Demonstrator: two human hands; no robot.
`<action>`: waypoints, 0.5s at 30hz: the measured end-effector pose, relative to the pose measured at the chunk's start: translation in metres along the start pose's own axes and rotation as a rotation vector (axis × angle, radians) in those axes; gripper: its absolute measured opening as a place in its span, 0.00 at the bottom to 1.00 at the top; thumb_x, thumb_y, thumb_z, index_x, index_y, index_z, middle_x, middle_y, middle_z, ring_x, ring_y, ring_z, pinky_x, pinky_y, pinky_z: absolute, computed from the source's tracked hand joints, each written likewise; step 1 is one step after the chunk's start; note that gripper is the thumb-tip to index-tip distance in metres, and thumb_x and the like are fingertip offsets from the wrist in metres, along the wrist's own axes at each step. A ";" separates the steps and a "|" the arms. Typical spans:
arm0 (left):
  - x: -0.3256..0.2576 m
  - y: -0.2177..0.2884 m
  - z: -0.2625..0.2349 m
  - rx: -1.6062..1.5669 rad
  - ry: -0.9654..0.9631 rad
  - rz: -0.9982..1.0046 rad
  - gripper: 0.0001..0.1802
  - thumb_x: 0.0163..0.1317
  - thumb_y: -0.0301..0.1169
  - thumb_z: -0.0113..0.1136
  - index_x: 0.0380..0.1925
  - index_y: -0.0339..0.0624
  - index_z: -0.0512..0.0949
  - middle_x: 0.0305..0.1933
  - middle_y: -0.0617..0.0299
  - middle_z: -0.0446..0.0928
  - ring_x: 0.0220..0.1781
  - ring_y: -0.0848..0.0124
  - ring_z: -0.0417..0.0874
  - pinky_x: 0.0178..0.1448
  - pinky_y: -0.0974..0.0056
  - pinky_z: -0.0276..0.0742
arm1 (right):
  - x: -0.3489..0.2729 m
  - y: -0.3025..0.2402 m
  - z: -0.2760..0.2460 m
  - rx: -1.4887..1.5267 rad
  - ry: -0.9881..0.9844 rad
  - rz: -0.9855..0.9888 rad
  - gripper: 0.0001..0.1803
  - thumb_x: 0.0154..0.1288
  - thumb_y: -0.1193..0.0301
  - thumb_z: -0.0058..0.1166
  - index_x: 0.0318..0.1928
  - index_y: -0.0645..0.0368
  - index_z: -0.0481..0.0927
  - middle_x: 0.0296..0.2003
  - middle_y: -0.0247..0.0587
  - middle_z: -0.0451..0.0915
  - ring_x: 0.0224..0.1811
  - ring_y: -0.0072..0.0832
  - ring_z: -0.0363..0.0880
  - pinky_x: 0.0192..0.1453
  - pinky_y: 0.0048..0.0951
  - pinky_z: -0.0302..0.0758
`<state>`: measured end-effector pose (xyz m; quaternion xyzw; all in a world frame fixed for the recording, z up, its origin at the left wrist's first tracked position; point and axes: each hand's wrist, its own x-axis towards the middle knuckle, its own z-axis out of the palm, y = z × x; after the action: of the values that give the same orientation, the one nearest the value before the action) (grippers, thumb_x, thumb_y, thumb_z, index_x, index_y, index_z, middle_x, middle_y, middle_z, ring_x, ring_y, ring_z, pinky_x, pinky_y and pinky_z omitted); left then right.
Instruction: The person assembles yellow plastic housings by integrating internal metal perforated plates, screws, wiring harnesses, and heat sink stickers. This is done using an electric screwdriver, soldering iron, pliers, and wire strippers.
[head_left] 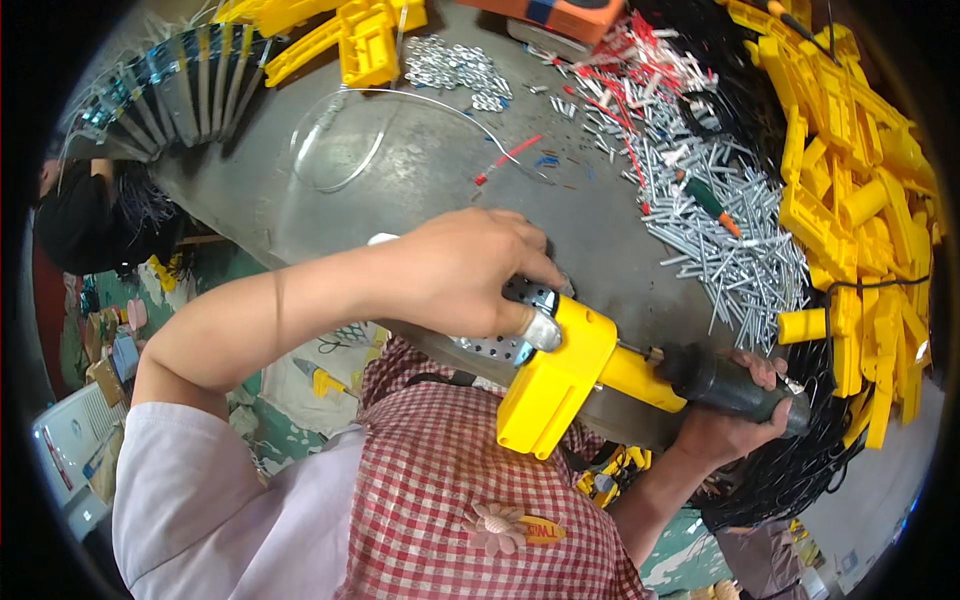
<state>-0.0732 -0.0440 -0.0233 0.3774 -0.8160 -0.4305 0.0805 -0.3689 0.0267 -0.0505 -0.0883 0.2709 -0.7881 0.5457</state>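
Note:
My left hand is closed on a yellow plastic housing at the table's near edge. A silvery covering wraps its thumb, which presses on the housing; the other fingers reach over the far side. Next to the housing, partly under that hand, shows a metal piece with dark holes. My right hand wraps round a black power screwdriver, held nearly level. Its tip points left at the housing's right side, above a yellow handle-like part. Whether the bit touches a screw cannot be made out.
Long silver screws heap at the right, with a green-handled screwdriver on them. Yellow plastic parts pile beyond. Metal rings, a clear looped tube and a red strip lie on the grey table.

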 end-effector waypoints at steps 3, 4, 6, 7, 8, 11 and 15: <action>-0.007 -0.007 0.011 0.033 0.168 0.112 0.24 0.44 0.37 0.67 0.43 0.41 0.78 0.40 0.54 0.73 0.47 0.55 0.73 0.51 0.56 0.69 | 0.000 -0.010 -0.004 0.009 -0.012 0.018 0.23 0.61 0.59 0.46 0.53 0.56 0.63 0.32 0.34 0.66 0.38 0.27 0.67 0.54 0.37 0.64; -0.007 -0.006 0.011 0.027 0.276 0.201 0.23 0.44 0.37 0.67 0.43 0.41 0.77 0.41 0.54 0.73 0.47 0.55 0.72 0.53 0.56 0.69 | -0.002 -0.012 -0.003 0.016 -0.043 0.011 0.22 0.62 0.59 0.46 0.53 0.56 0.63 0.32 0.34 0.66 0.39 0.27 0.67 0.54 0.37 0.64; -0.008 -0.011 -0.001 0.042 0.410 0.260 0.19 0.49 0.35 0.65 0.40 0.40 0.75 0.42 0.54 0.73 0.47 0.56 0.73 0.52 0.57 0.69 | -0.002 -0.012 -0.002 -0.010 -0.070 0.013 0.22 0.63 0.59 0.46 0.53 0.56 0.63 0.32 0.34 0.66 0.39 0.27 0.67 0.55 0.37 0.64; -0.006 -0.015 -0.012 0.064 0.496 0.104 0.18 0.50 0.35 0.65 0.39 0.40 0.74 0.41 0.53 0.74 0.46 0.56 0.74 0.51 0.57 0.70 | -0.003 -0.010 0.000 -0.003 -0.071 0.009 0.22 0.63 0.59 0.46 0.53 0.56 0.63 0.32 0.34 0.66 0.39 0.27 0.67 0.55 0.37 0.64; -0.002 -0.020 -0.022 0.080 0.584 -0.059 0.17 0.52 0.34 0.64 0.39 0.39 0.73 0.40 0.52 0.75 0.45 0.55 0.76 0.49 0.57 0.72 | -0.003 -0.010 0.001 -0.033 -0.060 0.002 0.22 0.63 0.59 0.46 0.53 0.56 0.63 0.32 0.34 0.66 0.40 0.27 0.67 0.55 0.37 0.64; 0.013 -0.043 -0.050 0.429 0.765 -0.193 0.17 0.52 0.31 0.62 0.39 0.38 0.70 0.37 0.49 0.76 0.42 0.52 0.78 0.46 0.57 0.73 | -0.002 -0.011 0.001 -0.063 -0.060 0.003 0.22 0.63 0.59 0.46 0.53 0.56 0.62 0.33 0.34 0.66 0.40 0.27 0.67 0.55 0.37 0.64; 0.017 -0.052 -0.045 0.461 0.587 -0.282 0.17 0.51 0.27 0.61 0.40 0.37 0.68 0.35 0.47 0.76 0.41 0.50 0.77 0.45 0.54 0.73 | -0.002 -0.012 0.002 -0.077 -0.067 0.000 0.21 0.63 0.59 0.45 0.53 0.56 0.62 0.33 0.33 0.65 0.40 0.27 0.67 0.56 0.38 0.63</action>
<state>-0.0363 -0.1025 -0.0389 0.6007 -0.7737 -0.1170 0.1638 -0.3769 0.0313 -0.0421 -0.1357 0.2826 -0.7736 0.5507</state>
